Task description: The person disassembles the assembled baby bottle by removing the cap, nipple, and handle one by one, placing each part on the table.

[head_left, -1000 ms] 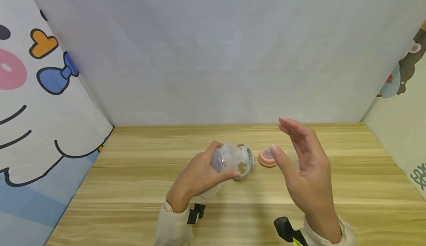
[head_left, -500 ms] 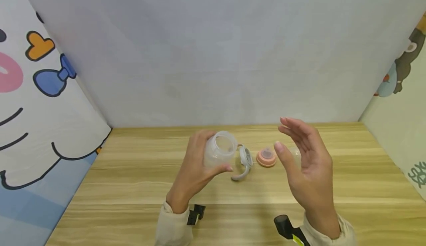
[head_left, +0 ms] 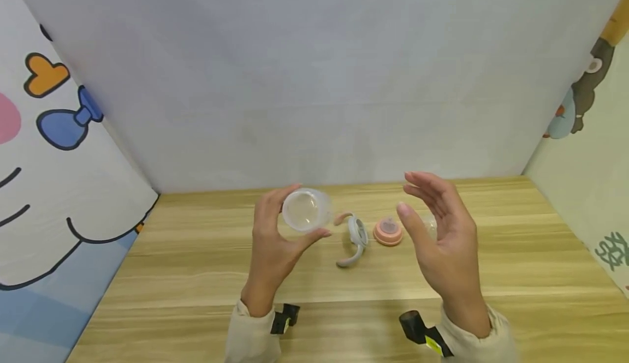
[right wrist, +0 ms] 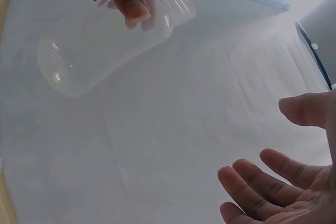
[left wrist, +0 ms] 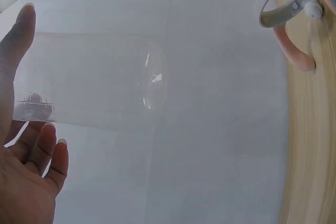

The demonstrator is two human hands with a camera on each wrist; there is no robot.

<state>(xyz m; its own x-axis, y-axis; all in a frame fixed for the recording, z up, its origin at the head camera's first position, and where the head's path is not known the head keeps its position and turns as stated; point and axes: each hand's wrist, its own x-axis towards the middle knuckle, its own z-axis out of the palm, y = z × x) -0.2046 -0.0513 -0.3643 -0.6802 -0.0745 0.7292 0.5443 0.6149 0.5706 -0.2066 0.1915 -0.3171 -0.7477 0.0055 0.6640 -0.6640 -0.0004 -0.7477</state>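
Note:
In the head view my left hand point(head_left: 270, 248) grips a clear, empty baby bottle point(head_left: 321, 207) between thumb and fingers, above the table. Its open mouth faces the head camera. Both wrist views show the see-through bottle point(right wrist: 100, 51) from the side, with the rounded base pointing away from the left palm. My right hand point(head_left: 444, 243) hovers farther right, fingers relaxed and thumb apart, holding nothing. Between the hands lie a grey bottle ring point(head_left: 355, 233) with two curved handles and a peach screw collar point(head_left: 388, 237) with a clear teat.
A clear domed piece point(head_left: 430, 225) shows partly behind the right hand. The wooden table point(head_left: 196, 275) ends at a pale cloth backdrop point(head_left: 344, 79), with cartoon-printed panels on either side. A black camera mount sits on each wrist.
My left hand has turned the bottle and drawn it leftward, away from the handle ring, so its mouth now faces the head camera. The right hand keeps nearly the same pose.

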